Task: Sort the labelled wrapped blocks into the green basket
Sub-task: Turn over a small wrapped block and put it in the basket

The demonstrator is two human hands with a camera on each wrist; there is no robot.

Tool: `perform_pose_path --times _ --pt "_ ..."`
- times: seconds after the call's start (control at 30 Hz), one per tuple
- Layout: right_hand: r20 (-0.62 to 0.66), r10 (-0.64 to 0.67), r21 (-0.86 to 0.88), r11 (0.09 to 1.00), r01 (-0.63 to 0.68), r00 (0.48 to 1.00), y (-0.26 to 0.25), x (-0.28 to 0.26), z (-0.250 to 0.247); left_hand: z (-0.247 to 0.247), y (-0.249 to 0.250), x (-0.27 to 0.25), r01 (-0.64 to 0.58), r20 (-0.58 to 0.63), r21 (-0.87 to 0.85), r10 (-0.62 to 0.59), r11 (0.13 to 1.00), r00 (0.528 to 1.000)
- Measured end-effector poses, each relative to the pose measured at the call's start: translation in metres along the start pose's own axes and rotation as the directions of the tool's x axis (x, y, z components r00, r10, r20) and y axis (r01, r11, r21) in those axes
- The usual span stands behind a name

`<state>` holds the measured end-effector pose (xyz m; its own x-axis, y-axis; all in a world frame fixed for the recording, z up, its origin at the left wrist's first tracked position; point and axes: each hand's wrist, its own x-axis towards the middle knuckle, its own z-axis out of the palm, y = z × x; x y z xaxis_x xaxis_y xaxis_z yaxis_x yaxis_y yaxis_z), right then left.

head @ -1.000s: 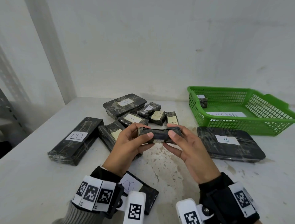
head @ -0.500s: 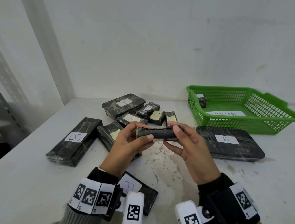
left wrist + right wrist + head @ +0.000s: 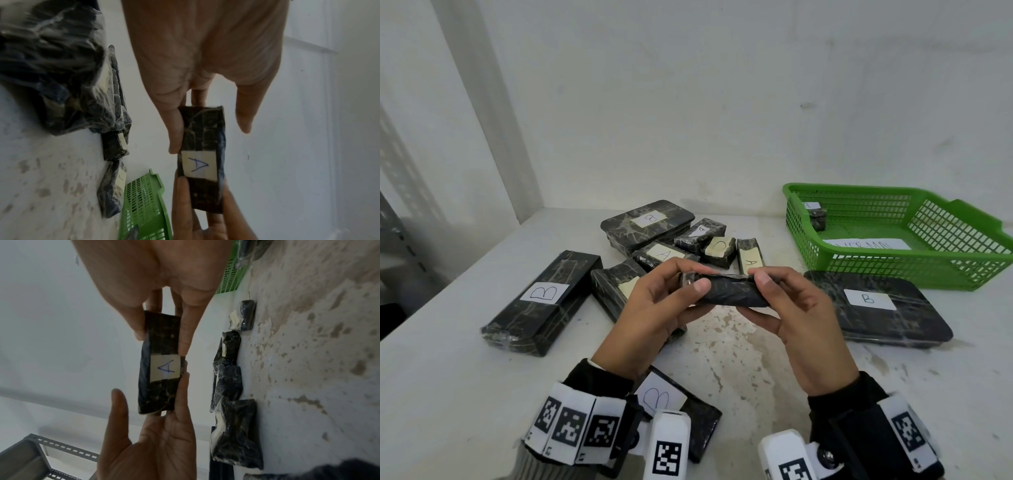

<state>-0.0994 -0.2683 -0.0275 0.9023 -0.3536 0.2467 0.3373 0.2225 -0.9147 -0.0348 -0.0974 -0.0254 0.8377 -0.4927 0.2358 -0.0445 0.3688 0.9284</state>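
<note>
A small black wrapped block (image 3: 729, 291) hangs above the table's middle, pinched at its ends by both hands. My left hand (image 3: 693, 284) grips its left end and my right hand (image 3: 760, 294) its right end. The wrist views show a paper label marked A (image 3: 198, 165) on the side of the block (image 3: 160, 378) turned away from my head. The green basket (image 3: 893, 270) stands at the back right, beyond the right hand. It holds one small block labelled A (image 3: 816, 214) in its far left corner and a sheet of paper (image 3: 866, 245).
Black wrapped blocks lie around my hands: a long B block (image 3: 541, 301) at left, a flat B block (image 3: 876, 305) before the basket, a B block (image 3: 647, 222) at the back, small A blocks (image 3: 664, 255) behind my hands, a B block (image 3: 671, 404) under my left wrist.
Both hands still hold the small block. It has turned a little between the fingers, and the thumbs have shifted along its near side.
</note>
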Motion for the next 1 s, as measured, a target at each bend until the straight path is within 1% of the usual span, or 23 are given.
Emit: perform_pose_path --times 0.1,0.17,0.37,0.47,0.57,0.77,0.87,1.0 --pt "-0.031 -0.021 -0.024 0.999 0.020 0.999 0.0015 0.0000 -0.0009 0.0003 -0.0022 0.0015 0.010 -0.006 0.007 -0.010 1.000 1.000" --pt "-0.028 -0.021 -0.045 0.999 0.019 0.999 0.0020 0.0000 -0.0008 -0.0006 -0.0031 0.0026 0.017 -0.014 -0.005 -0.017 1.000 1.000" --pt "0.054 0.055 0.034 0.998 -0.057 0.997 -0.0020 0.0016 -0.0007 -0.0035 0.0001 0.0030 0.007 -0.025 -0.073 -0.009 0.997 1.000" --pt "0.016 0.026 0.022 0.999 -0.026 1.000 -0.0016 0.0011 -0.0007 -0.0038 0.0007 0.0026 0.018 -0.001 -0.077 -0.018 0.997 1.000" --pt "-0.005 0.023 0.007 1.000 -0.023 1.000 0.0001 0.0012 -0.0027 -0.0029 -0.0007 0.0032 0.012 -0.016 -0.056 -0.012 0.998 1.000" --pt "0.080 0.047 0.017 0.999 -0.049 0.996 -0.0044 0.0024 -0.0030 -0.0038 0.0005 0.0049 0.028 -0.020 -0.134 -0.031 0.991 0.999" --pt "0.056 0.021 -0.008 1.000 -0.021 0.998 -0.0047 0.0020 -0.0037 -0.0044 0.0013 0.0041 0.053 0.020 -0.134 -0.051 0.990 0.998" --pt "0.030 0.043 -0.009 0.999 -0.043 0.999 -0.0027 0.0035 -0.0053 -0.0008 -0.0033 0.0044 0.060 -0.032 -0.104 -0.064 0.993 0.997"
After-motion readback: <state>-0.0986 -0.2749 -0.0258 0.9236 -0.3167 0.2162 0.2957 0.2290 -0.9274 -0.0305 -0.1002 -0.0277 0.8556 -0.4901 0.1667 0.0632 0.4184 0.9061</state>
